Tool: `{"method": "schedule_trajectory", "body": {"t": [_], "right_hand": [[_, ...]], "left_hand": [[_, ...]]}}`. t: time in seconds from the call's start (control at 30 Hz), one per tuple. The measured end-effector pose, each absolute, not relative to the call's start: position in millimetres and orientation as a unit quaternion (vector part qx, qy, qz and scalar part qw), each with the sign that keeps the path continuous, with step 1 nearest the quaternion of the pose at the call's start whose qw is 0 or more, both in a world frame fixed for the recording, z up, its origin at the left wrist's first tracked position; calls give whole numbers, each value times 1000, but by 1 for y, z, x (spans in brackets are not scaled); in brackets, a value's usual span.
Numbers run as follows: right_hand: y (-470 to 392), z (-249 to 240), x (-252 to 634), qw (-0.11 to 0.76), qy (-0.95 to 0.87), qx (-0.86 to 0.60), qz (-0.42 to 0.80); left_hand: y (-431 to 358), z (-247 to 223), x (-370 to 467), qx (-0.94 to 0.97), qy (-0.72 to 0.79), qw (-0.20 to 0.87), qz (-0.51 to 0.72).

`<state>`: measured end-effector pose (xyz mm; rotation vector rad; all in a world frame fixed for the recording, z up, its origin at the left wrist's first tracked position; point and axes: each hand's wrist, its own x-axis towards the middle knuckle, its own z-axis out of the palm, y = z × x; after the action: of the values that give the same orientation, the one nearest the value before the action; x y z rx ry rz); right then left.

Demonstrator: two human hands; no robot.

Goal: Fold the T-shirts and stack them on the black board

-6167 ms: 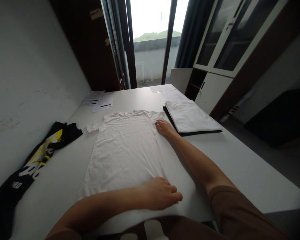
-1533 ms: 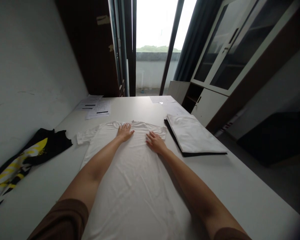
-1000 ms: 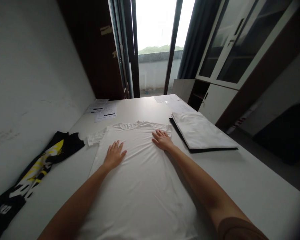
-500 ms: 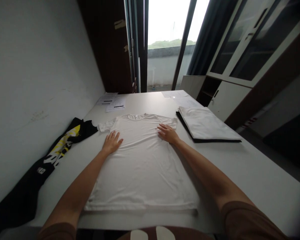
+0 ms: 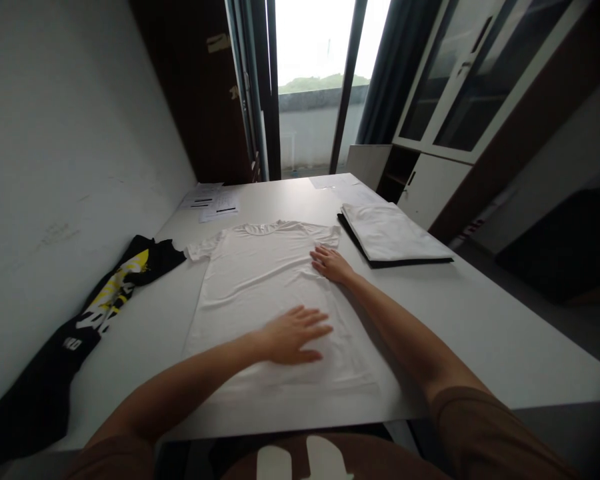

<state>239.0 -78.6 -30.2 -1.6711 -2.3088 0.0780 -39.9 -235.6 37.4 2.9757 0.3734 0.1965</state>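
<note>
A white T-shirt [image 5: 260, 280] is spread flat on the counter [image 5: 480, 320], its near hem pressed by the left hand [image 5: 293, 335], grip released and fingers splayed, its far right edge by the equally flat right hand [image 5: 331, 265], with folded white cloth [image 5: 390, 231] lying beyond to its right.

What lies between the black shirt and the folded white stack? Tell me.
In the head view, the white T-shirt lies flat between the black shirt and folded stack, both hands on it.
</note>
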Motion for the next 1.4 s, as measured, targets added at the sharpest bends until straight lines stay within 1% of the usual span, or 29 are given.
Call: {"method": "schedule_trajectory", "body": {"t": [0.1,0.2,0.27,0.5,0.63,0.8,0.87,0.97,1.07,1.17,1.3,1.4], "right_hand": [[-82,-28,240,145,-806,-574,30],[-83,-27,242,152,-804,-574,31],[-83,-26,243,157,-802,-575,34],[-80,-28,243,176,-803,-567,44],[-79,-28,244,199,-792,-574,50],[-81,-24,244,223,-775,-589,46],[-83,-22,243,224,-770,-596,43],[-85,-20,240,219,-760,-611,39],[-82,-22,235,196,-754,-626,20],[-74,-26,230,160,-746,-647,1],[-55,-29,230,115,-729,-675,26],[-42,-27,232,89,-716,-691,50]], "left_hand": [[-278,41,2,996,54,36,60],[-296,38,31,997,56,-2,53],[-299,36,42,997,64,-6,49],[-296,33,44,993,15,111,36],[-286,36,32,990,23,125,56],[-242,44,2,975,149,122,107],[-211,42,-19,961,217,113,131],[-156,30,-62,921,350,69,154],[-103,17,-114,861,489,-1,143],[-65,6,-162,793,595,-57,116],[-33,-5,-206,710,697,-62,81],[-18,-12,-223,705,705,-44,68]]}}
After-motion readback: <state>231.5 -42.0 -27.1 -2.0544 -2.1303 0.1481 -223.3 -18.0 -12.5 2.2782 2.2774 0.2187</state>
